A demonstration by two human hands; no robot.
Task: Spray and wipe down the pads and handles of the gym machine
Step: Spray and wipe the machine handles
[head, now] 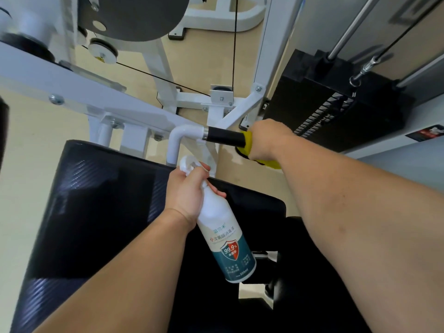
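Observation:
My left hand [187,195] grips the neck of a white and teal disinfectant spray bottle [228,241], held tilted over the black seat pad [96,200]. My right hand [266,138] is closed on a yellow cloth [247,143] wrapped around the outer end of the machine's black handle grip [224,136]. The grip sticks out from a white bent tube [180,135] just beyond the pad's far edge. The cloth hides the tip of the grip.
The white machine frame [72,87] with cables and pulleys runs across the top left. A black weight stack [336,104] with guide rods stands at the right. Another black pad [312,272] lies under my right forearm. Beige floor shows around the frame.

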